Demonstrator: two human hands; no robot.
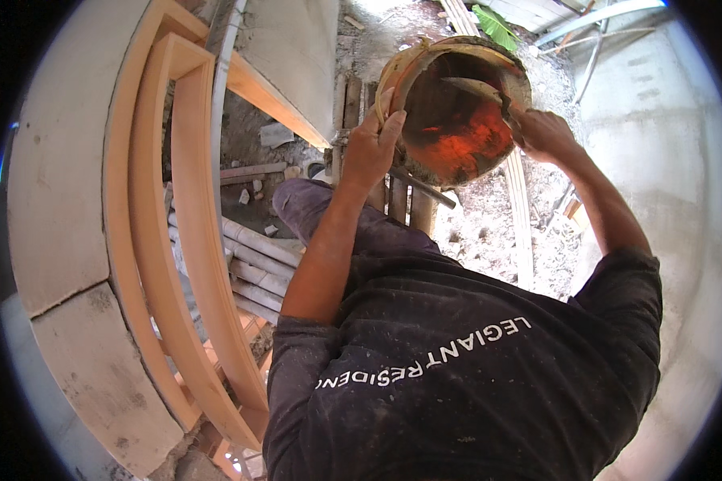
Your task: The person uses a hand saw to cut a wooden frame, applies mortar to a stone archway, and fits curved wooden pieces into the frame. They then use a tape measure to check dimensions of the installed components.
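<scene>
My left hand (369, 148) grips the left rim of a dirty orange bucket (457, 128), which is tilted with its mouth toward me. Dried cement crusts its rim and inside wall. My right hand (541, 132) is closed at the bucket's right rim on a trowel. The trowel's pointed metal blade (469, 84) reaches across the inside of the bucket, and its handle is hidden in my fist. Both forearms come up from my dark, dust-speckled shirt (457, 369). One knee in purple trousers (313, 204) shows below the left hand.
A pale wooden door frame (192, 240) curves down the left beside a grey plastered wall (56, 200). Several pale poles (257, 256) lie below it. A metal rod (425, 188) juts under the bucket. Rubble and planks (521, 216) cover the ground; a plastered wall (682, 160) stands right.
</scene>
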